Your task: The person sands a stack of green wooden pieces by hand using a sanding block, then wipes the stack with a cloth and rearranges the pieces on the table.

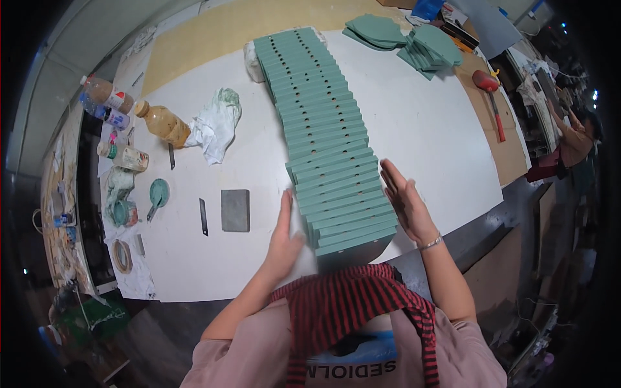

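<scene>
A long overlapping row of flat green panels with small round holes runs from the table's far side to just before my body. The nearest panel shows a dark front face. Along the row's left edge is my left hand, fingers extended and palm turned toward the panels. My right hand is held upright along the right edge, its fingers straight. Neither hand grips anything. Whether the palms press against the panel edges, I cannot tell.
Left of the row, a grey block, a dark blade, a rag and an amber bottle lie on the white table. More green pieces and a red mallet are at far right. Another person works beyond.
</scene>
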Tool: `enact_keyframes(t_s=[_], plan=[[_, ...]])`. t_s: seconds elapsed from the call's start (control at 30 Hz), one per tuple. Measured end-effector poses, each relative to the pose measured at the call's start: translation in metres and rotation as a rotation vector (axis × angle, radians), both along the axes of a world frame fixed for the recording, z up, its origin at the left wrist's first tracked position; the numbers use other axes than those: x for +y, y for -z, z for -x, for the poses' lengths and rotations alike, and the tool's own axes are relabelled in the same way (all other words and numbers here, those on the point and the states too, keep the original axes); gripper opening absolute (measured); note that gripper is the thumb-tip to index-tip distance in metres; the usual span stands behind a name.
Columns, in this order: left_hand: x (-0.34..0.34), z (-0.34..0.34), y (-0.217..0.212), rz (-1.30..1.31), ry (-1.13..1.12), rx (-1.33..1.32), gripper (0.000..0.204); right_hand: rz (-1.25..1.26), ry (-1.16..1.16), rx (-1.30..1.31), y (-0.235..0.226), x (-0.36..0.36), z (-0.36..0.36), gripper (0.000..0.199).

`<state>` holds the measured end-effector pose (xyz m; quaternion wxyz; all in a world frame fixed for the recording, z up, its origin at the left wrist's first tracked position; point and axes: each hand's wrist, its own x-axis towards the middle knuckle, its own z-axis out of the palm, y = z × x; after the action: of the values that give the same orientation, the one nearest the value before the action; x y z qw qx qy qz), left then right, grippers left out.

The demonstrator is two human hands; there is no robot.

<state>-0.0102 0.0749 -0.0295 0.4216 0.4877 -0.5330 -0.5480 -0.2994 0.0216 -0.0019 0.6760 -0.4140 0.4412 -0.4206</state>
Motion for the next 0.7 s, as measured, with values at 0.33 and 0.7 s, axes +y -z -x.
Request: enact_keyframes(t_s=[0.33, 0.7], plan=[[-0.022, 0.024, -0.021, 0.097, 0.016, -0.023, 0.074, 0.054, 0.044, 0.019, 0.014, 0.03, -0.035, 0.078], [-0.041, 0.024, -0.028, 0.049, -0.049, 0.066, 0.075, -0.195, 0.044, -0.054, -0.02, -0.07, -0.045, 0.062]])
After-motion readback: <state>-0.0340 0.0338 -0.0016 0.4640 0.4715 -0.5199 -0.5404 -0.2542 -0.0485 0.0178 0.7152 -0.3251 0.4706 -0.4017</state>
